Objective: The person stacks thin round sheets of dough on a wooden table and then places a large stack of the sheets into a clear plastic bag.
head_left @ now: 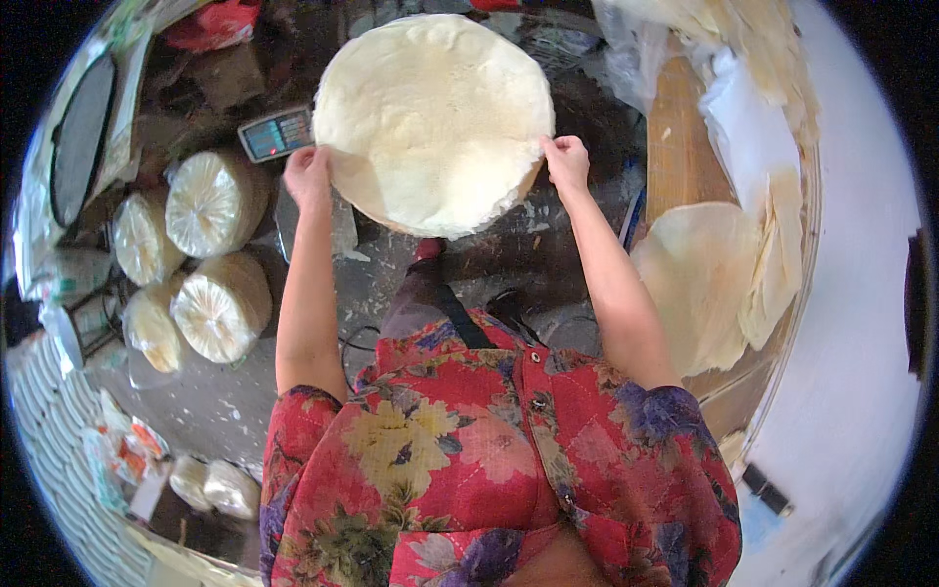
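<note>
Bagged bundles: on the left, several round, pale-yellow bundles in clear plastic bags (223,311) are standing wrapped; we are judging these done.
Loose sheets: on the right, thin, rounded, cream-coloured sheets (694,279) are lying unbagged on a brown wooden board (680,147); we are counting these as left.
Left hand: our bare left hand (308,179) is pinching the left rim of a thick, round, cream-coloured disc (435,117), fingers closed on it.
Right hand: our bare right hand (566,164) is gripping its right rim likewise.
Grey keypad panel (277,135): it is showing just beyond our left hand.
Disc: it is sitting far centre, unbagged, so apparently unfinished; what is lying directly beneath, we cannot tell.
Facing: its broad face is pointing up; being round, it is showing no clear long axis.
</note>
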